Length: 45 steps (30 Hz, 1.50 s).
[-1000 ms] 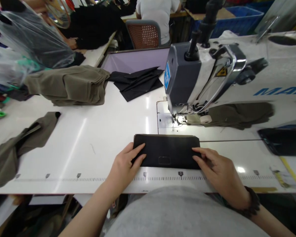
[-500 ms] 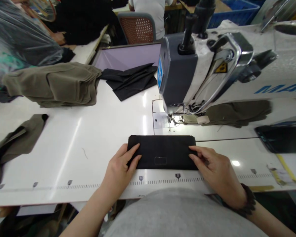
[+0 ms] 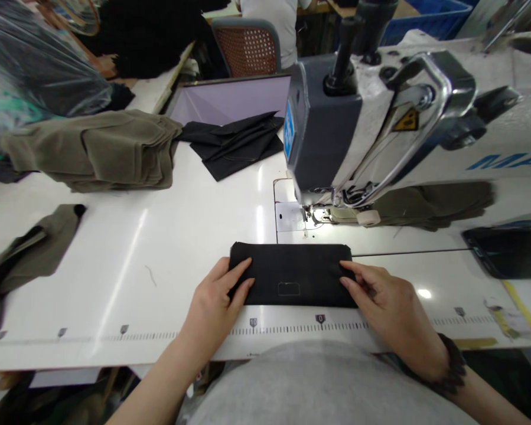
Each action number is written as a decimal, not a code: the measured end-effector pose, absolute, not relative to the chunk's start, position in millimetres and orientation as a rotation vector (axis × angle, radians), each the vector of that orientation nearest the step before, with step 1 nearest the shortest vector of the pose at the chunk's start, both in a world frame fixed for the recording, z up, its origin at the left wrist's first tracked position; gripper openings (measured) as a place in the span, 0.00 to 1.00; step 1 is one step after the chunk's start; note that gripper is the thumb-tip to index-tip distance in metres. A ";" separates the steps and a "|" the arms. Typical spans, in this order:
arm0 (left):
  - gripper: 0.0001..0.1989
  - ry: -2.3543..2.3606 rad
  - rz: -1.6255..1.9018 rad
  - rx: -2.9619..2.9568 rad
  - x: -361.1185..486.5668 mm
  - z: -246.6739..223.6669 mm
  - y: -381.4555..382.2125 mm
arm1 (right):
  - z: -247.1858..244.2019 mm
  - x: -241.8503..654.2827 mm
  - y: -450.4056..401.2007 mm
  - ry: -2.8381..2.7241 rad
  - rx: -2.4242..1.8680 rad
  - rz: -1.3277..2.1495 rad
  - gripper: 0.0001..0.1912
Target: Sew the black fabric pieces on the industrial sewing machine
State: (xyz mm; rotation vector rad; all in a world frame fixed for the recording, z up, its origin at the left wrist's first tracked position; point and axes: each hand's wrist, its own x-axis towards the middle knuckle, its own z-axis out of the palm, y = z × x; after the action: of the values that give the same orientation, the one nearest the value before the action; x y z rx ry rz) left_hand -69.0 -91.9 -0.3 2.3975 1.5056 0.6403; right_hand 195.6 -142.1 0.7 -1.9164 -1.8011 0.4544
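A flat black fabric piece (image 3: 296, 265), folded to a rectangle with a small stitched box outline near its lower edge, lies on the white sewing table (image 3: 194, 248). My left hand (image 3: 216, 301) pinches its left end between thumb and fingers. At the opposite end my right hand (image 3: 383, 301) has the same kind of pinch, thumb below and fingers above. Just beyond the fabric is the needle and presser foot area (image 3: 309, 213) of the sewing machine (image 3: 327, 124), lit by a small lamp. The fabric lies apart from the needle.
Stacked olive cloth pieces (image 3: 92, 150) lie at back left, beside crumpled black fabric (image 3: 236, 141). Another olive piece (image 3: 39, 248) is at far left. More olive cloth (image 3: 433, 203) lies under the machine arm, and a phone (image 3: 508, 251) at right. A person in white (image 3: 271, 29) is behind.
The view has shifted slightly, so the machine looks a little farther right. Both hands keep their hold on the black fabric piece, which stays in place.
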 end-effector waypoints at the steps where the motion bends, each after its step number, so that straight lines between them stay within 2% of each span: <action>1: 0.14 1.506 0.641 2.389 -69.0 -0.7 -91.8 | 0.5 195.6 -142.1 -1.803 -1.913 0.455 0.15; 17: 0.13 1.545 0.581 2.161 -66.5 8.8 -94.8 | -4.6 200.3 -138.7 -1.869 -1.862 0.356 0.20; 30: 0.12 1.620 0.501 2.198 -63.2 8.6 -90.8 | -8.0 204.1 -139.4 -1.955 -1.920 0.296 0.25; 36: 0.10 1.649 0.510 2.394 -65.5 7.0 -89.2 | -1.5 202.3 -136.2 -2.130 -1.788 0.065 0.25; 38: 0.11 1.562 0.492 2.587 -65.3 11.0 -85.8 | 4.5 198.1 -133.3 -2.231 -1.769 -0.054 0.24; 42: 0.15 1.000 0.242 2.832 -58.2 20.6 -76.6 | 12.2 183.6 -124.7 -2.369 -1.666 -0.232 0.20; 45: 0.13 1.030 0.168 2.787 -46.7 21.6 -74.6 | 6.6 175.4 -119.9 -2.509 -1.323 -0.139 0.20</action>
State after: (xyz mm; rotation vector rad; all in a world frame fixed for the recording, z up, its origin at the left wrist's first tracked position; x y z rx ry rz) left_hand -46.7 -74.6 21.6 2.7869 1.0304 0.1682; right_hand 175.4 -119.9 6.6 -1.3229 -2.5086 -0.1393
